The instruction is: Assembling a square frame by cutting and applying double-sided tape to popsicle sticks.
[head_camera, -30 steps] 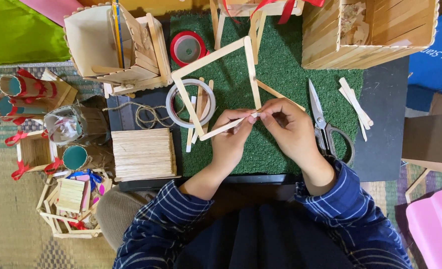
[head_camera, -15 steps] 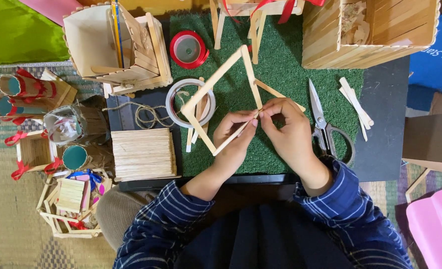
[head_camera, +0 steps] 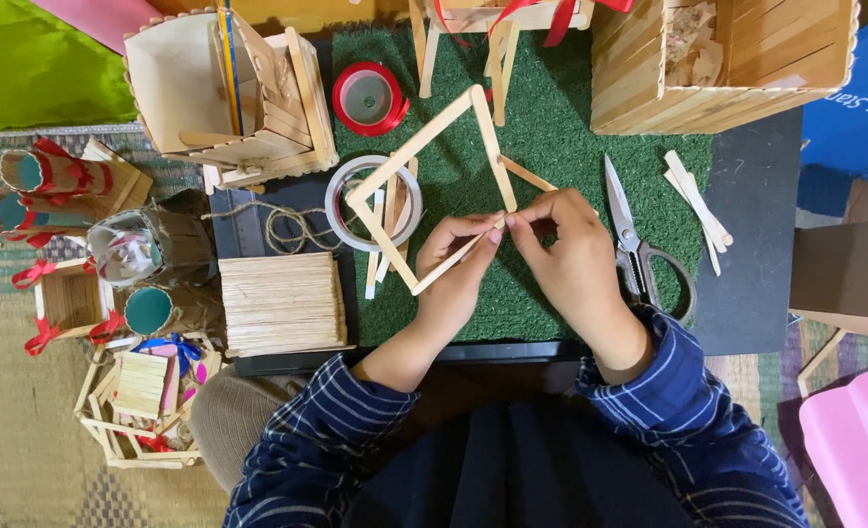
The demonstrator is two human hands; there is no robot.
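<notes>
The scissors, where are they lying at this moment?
In the head view the scissors lie on the green mat, just beside the right hand on its outer side, with loose wooden sticks further right.

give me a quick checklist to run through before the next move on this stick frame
1. Both hands on the stick frame: ok, the left hand and right hand pinch it at its right corner.
2. Corner joint closed: cannot tell, fingers cover it.
3. Frame clear of the clear tape roll: not ok, its left side lies over the roll.
4. Scissors clear of the hands: ok, flat on the green mat, just right of the right hand.
5. Spare sticks nearby: ok, a stack of sticks sits left of the left hand.
</notes>
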